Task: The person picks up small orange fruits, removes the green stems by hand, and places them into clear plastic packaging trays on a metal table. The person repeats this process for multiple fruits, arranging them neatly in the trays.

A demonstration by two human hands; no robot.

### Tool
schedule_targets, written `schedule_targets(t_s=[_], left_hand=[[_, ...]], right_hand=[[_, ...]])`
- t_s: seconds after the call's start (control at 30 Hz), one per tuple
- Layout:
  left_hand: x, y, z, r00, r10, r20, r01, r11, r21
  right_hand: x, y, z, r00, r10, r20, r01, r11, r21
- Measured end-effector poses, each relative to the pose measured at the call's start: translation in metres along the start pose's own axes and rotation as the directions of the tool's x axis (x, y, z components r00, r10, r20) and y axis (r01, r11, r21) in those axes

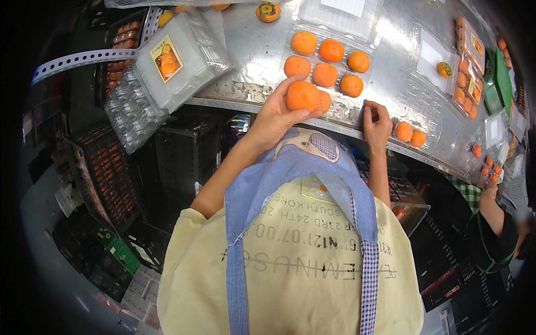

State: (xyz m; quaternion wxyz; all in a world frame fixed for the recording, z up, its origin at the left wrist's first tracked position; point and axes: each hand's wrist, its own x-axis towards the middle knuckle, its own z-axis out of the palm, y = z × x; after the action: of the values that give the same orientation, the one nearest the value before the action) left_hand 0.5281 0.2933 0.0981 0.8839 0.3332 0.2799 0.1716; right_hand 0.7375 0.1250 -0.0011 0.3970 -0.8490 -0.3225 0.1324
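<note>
My left hand (278, 113) holds an orange persimmon (302, 96) over the near left part of a clear plastic tray (340, 109). Another persimmon (323, 101) shows partly behind it; whether it is held or lies in the tray, I cannot tell. Farther back in the tray sit several persimmons (325, 75) in two rows. At the tray's near right corner is my right hand (377, 121), fingers bent and thumb near the fingertips; a small dark thing shows by them, too unclear to name. Right of it, two persimmons (404, 131) lie in another clear tray (433, 125).
Stacked clear trays and lids (188, 54) overhang the metal table's (247, 46) left edge, beside a perforated metal strip (83, 60). Filled packs (469, 83) stand at right. A co-worker's arm (492, 205) reaches in at far right. Black crates (104, 176) stand below left.
</note>
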Motion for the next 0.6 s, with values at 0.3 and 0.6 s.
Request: schedule_targets(t_s=[0.3, 0.6], left_hand=[[0.001, -0.007, -0.001, 0.990, 0.142, -0.013, -0.134, 0.953, 0.273], [-0.002, -0.019, 0.000, 0.997, 0.072, -0.013, -0.061, 0.910, 0.411]], right_hand=[[0.000, 0.000, 0.000, 1.000, 0.015, 0.003, -0.015, 1.000, 0.006], [-0.001, 0.005, -0.001, 0.999, 0.001, -0.047, 0.003, 0.996, 0.091]])
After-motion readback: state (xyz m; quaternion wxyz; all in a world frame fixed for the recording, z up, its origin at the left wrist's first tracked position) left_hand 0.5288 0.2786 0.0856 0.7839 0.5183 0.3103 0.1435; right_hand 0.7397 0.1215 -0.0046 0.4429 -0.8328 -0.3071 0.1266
